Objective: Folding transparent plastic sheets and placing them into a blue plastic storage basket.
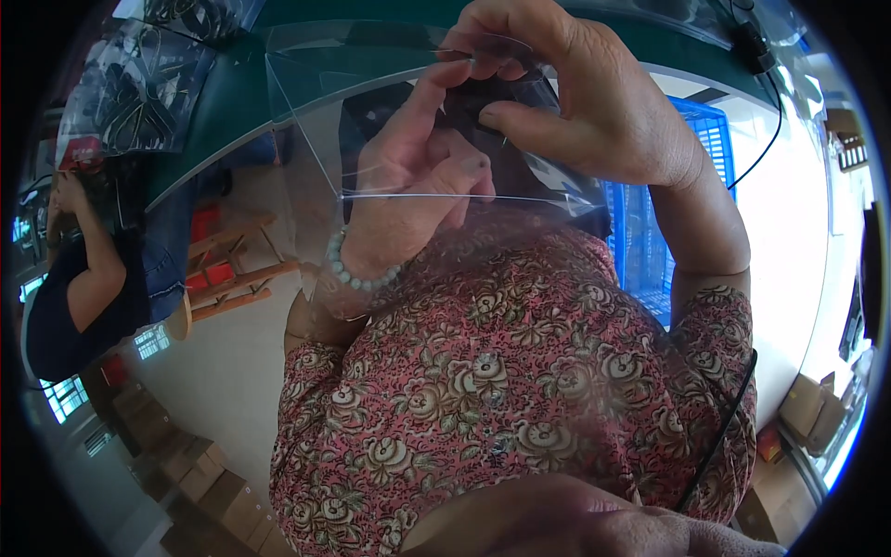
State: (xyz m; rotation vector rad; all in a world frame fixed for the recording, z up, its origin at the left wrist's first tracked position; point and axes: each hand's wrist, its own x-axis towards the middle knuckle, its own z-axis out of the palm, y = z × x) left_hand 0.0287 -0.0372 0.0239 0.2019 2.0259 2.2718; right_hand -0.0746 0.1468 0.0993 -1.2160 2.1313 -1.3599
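A clear plastic sheet or box (306,139) with sharp folded edges spreads in front of me, over the dark green table's edge. My left hand (418,158), a pale bead bracelet on its wrist, shows through the clear plastic. Its fingers are bent, and what they hold, if anything, is hard to make out. From the right, my right hand (575,102) curls over the far side of the plastic, fingers above and thumb below. A dark patch between the two hands is too unclear to name.
The dark green table (316,14) carries clear bags of black cables (139,93) at far left. A co-worker's hand (70,193) rests near them. A wooden stool (241,260) stands to the left, a blue plastic crate (640,251) to the right. Cardboard boxes (209,483) sit lower left.
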